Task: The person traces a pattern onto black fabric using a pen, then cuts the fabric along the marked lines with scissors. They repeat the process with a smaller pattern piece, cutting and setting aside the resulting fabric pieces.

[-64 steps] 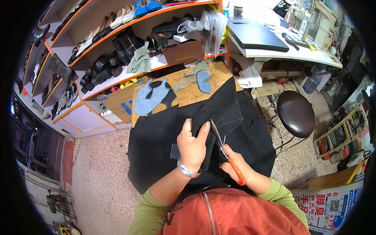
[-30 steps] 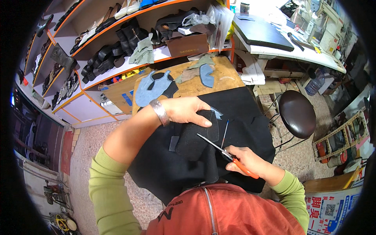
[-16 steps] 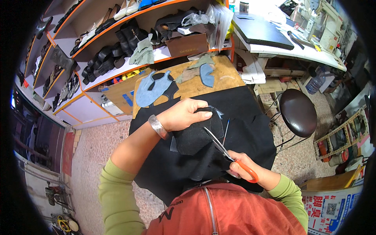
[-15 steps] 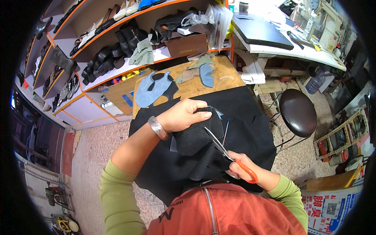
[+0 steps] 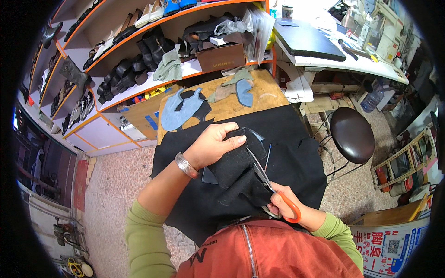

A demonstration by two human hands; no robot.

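Black fabric (image 5: 296, 162) is spread over the table and hangs over its near side. My left hand (image 5: 213, 144) pinches a raised piece of black fabric (image 5: 230, 169), thumb on top, fingers partly hidden behind it. In my right hand (image 5: 283, 199) are scissors (image 5: 289, 208) with orange handles. Their blades (image 5: 257, 164) are apart and point up and away, beside the right edge of the held piece; whether they touch it I cannot tell. A thin blue-tipped pen (image 5: 269, 155) lies just right of the blades. A clear plastic scrap (image 5: 256, 135) shows past my left fingertips.
Blue pattern-like pieces (image 5: 178, 113) (image 5: 244, 92) lie on the wooden tabletop (image 5: 269, 95) beyond the fabric. Shelves of shoes (image 5: 125, 69) stand at the back left. To the right are a round dark stool (image 5: 352, 135) and a white workbench (image 5: 366, 65) with a black board (image 5: 308, 41).
My left hand has shifted slightly left, and the held fabric has turned and folded. The scissors have moved slightly right and tilted more upright.
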